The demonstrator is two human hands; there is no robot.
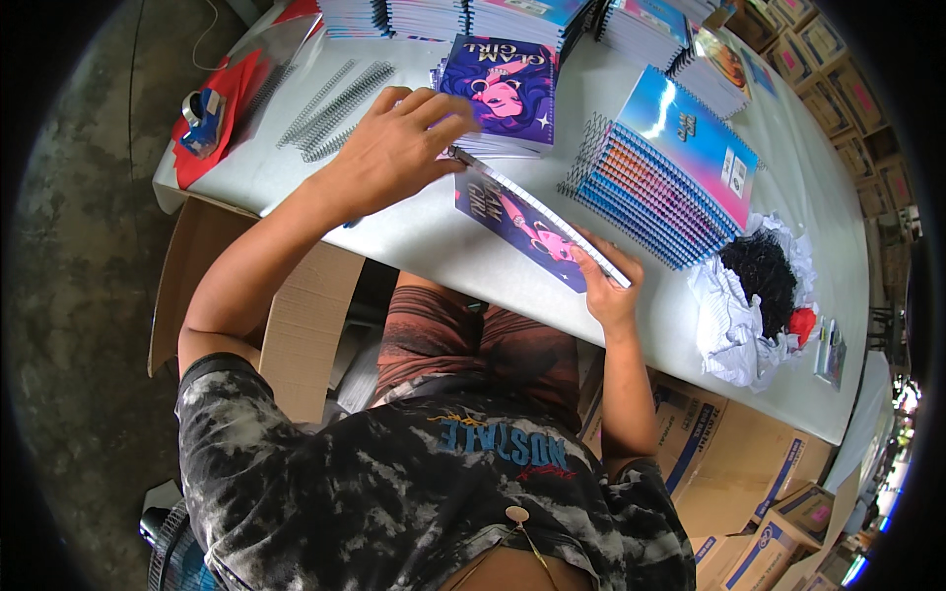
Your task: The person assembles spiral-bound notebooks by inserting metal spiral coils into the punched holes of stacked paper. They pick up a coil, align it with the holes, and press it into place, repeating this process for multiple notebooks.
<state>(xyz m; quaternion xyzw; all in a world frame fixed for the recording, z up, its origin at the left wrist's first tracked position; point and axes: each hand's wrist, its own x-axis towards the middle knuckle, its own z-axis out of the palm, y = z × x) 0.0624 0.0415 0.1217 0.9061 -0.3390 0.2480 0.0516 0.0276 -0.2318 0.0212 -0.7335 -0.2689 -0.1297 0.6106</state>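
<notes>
A notebook with a purple cover and pink drawn figure is tilted over the table's near edge, its white page edge turned up. My right hand grips its lower right end, thumb on the cover. At the notebook's upper left end is my left hand, fingers bent and thumb close to a small dark piece at the corner. Whether that piece is a coil end or a tool is too small to tell. Just behind lies a stack of matching purple notebooks.
Loose wire spiral coils lie left of the stack. A blue tape dispenser rests on red material. To the right stand spiral-bound blue-pink notebooks and crumpled white paper with black scraps. An open cardboard box is below the table edge.
</notes>
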